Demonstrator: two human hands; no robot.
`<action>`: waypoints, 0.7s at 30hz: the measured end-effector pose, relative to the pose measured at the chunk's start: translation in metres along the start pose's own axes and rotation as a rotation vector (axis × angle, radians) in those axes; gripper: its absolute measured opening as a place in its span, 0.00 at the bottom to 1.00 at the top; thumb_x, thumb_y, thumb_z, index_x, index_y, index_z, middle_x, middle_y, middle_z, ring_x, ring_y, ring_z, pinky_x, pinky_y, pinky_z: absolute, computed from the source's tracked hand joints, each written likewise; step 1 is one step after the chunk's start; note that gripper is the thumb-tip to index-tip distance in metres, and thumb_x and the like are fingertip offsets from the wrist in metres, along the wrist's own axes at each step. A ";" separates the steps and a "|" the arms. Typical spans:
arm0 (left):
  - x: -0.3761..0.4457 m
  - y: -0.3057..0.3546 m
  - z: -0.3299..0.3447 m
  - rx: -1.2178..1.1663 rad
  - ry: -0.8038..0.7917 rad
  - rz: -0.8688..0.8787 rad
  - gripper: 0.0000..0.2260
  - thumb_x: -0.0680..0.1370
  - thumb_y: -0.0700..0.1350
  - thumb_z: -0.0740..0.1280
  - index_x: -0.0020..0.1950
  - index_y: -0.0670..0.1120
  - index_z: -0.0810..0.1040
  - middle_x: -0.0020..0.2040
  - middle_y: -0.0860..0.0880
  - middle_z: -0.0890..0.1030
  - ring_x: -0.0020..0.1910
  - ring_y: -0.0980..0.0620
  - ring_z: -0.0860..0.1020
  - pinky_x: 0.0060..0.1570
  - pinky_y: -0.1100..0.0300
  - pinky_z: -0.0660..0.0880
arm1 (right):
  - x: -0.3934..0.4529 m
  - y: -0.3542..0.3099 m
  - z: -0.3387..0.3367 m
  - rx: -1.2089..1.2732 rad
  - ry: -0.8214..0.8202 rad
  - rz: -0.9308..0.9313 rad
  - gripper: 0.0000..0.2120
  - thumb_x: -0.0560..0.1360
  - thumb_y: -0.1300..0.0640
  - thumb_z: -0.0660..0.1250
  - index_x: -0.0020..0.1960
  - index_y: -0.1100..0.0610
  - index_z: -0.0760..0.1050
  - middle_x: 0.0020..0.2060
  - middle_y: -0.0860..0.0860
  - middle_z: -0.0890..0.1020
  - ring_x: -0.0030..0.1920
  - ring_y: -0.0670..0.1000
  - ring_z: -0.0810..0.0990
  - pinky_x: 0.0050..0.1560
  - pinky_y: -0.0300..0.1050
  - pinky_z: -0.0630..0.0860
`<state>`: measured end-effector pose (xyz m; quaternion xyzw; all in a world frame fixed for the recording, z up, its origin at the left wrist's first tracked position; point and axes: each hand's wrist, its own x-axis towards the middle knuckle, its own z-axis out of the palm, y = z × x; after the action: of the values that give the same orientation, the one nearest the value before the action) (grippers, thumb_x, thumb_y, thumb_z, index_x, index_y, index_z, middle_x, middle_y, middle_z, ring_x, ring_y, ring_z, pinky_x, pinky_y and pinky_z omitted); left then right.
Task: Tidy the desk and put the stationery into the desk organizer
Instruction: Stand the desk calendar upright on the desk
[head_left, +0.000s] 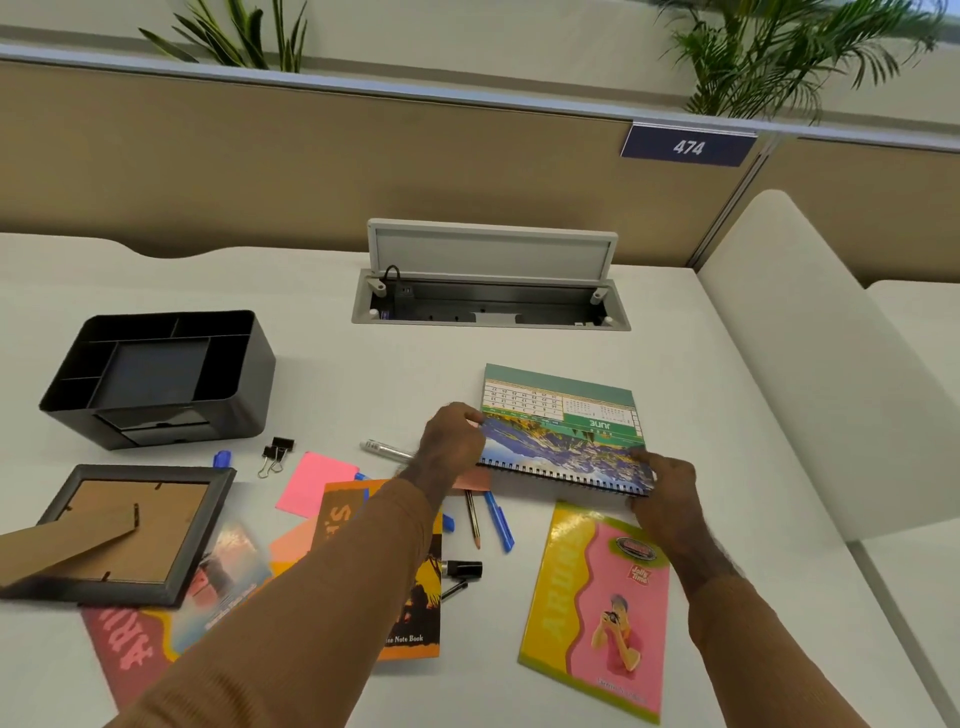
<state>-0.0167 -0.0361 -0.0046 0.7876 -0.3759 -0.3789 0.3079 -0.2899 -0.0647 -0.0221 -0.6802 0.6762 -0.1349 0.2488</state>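
A spiral-bound desk calendar (563, 431) lies at the middle right of the white desk. My left hand (451, 441) grips its left edge and my right hand (662, 491) grips its near right corner by the spiral. The black desk organizer (161, 376) stands empty at the far left, well apart from both hands. Loose stationery lies between them: two black binder clips (275, 454), a silver pen (387, 451), a pencil (472, 519), a blue pen (500, 522), a black marker (462, 569) and pink sticky notes (311, 480).
A dark picture frame (130, 535) lies face down at the near left over a notebook. An orange notebook (415, 597) sits under my left forearm; a yellow and pink notebook (597, 608) lies near right. An open cable hatch (491, 301) is at the back. A partition wall bounds the desk.
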 end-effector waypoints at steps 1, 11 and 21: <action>0.002 0.000 -0.003 -0.075 -0.012 -0.014 0.13 0.75 0.33 0.62 0.57 0.43 0.79 0.57 0.42 0.79 0.51 0.44 0.79 0.45 0.57 0.79 | -0.001 -0.001 -0.005 0.017 0.035 -0.025 0.27 0.67 0.72 0.72 0.64 0.59 0.75 0.59 0.62 0.71 0.60 0.60 0.72 0.61 0.45 0.70; 0.015 0.014 -0.025 -0.161 -0.029 0.261 0.09 0.77 0.38 0.66 0.52 0.48 0.82 0.51 0.51 0.81 0.50 0.54 0.77 0.46 0.65 0.74 | 0.015 -0.025 -0.073 0.217 0.250 -0.224 0.09 0.71 0.66 0.71 0.50 0.59 0.82 0.45 0.51 0.80 0.48 0.50 0.77 0.47 0.19 0.65; 0.028 0.035 -0.015 0.028 -0.175 0.423 0.11 0.81 0.38 0.60 0.59 0.45 0.78 0.55 0.46 0.81 0.53 0.52 0.77 0.43 0.70 0.73 | 0.057 -0.046 -0.108 0.253 0.229 -0.032 0.11 0.72 0.55 0.72 0.54 0.53 0.78 0.45 0.49 0.81 0.39 0.50 0.79 0.40 0.41 0.74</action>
<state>-0.0048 -0.0748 0.0205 0.6596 -0.5633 -0.3673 0.3357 -0.3042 -0.1394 0.0837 -0.6345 0.6666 -0.2995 0.2518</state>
